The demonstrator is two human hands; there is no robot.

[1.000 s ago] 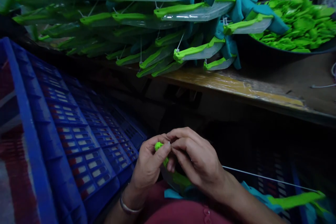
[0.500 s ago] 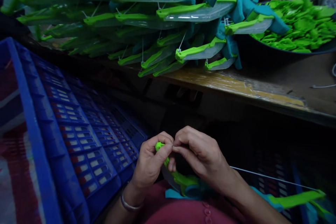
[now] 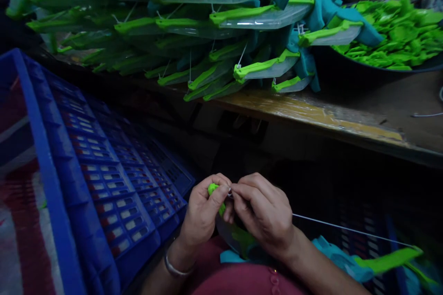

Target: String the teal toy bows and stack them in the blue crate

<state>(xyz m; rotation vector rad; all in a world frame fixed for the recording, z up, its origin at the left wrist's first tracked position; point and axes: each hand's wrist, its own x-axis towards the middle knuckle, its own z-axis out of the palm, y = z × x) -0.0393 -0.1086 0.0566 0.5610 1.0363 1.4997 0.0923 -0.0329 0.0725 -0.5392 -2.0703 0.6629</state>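
Note:
In my lap, my left hand (image 3: 202, 214) is closed around the tip of a green and clear plastic piece (image 3: 238, 237). My right hand (image 3: 265, 214) pinches a thin white cord (image 3: 346, 228) right at that green tip, fingertips touching my left thumb. The cord runs off to the right. A silver bangle (image 3: 175, 269) sits on my left wrist. Teal cloth (image 3: 228, 256) shows under the piece.
A wooden bench edge (image 3: 311, 113) crosses above my hands, piled with several green and clear pieces (image 3: 214, 23) tied with white cords and teal cloths. A dark bowl of small green parts (image 3: 394, 32) stands at the right. A blue slatted crate (image 3: 86, 166) fills the left. Another green piece (image 3: 387, 262) lies at lower right.
Both hands stay pinched together at the green tip and have shifted slightly down and right in view. The right fingers have worked a little along the cord.

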